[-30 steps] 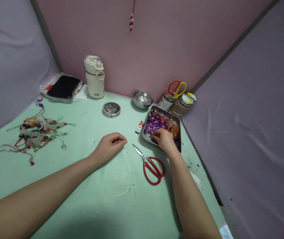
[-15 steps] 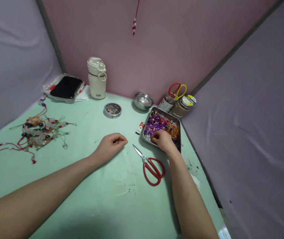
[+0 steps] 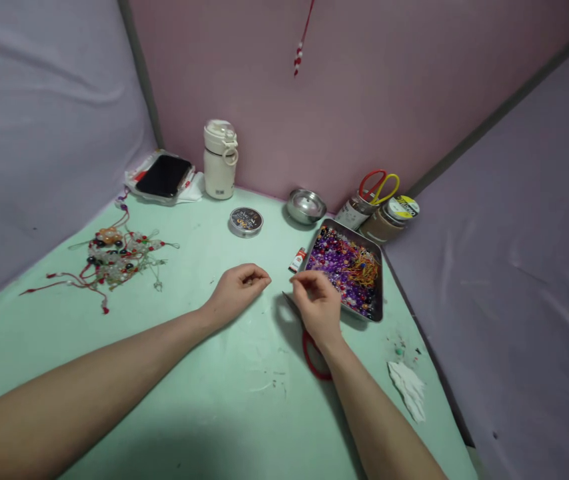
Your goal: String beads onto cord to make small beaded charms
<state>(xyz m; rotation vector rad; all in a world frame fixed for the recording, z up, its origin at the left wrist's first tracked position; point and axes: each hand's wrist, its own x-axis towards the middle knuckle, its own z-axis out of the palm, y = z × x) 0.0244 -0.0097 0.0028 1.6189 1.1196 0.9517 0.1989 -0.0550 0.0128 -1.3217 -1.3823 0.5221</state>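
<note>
My left hand rests on the green tabletop with its thumb and fingers pinched together; whatever it holds is too small to make out. Facing it, my right hand is raised just left of the bead tray, also in a pinch, and anything between its fingertips is too tiny to name. The metal tray holds purple, clear, red and dark beads plus a tangle of orange-yellow cord. Partly covered by my right hand and forearm lie red-handled scissors.
Beaded strings lie at left. Along the back are a phone, white bottle, round spool, steel bowl, scissors in a jar and another jar. A small red-white lighter-like item sits by the tray; crumpled tissue lies right.
My right hand has lifted out of the bead tray and moved left toward my left hand, now over the scissors. My left hand keeps its pinch. The view has shifted slightly left.
</note>
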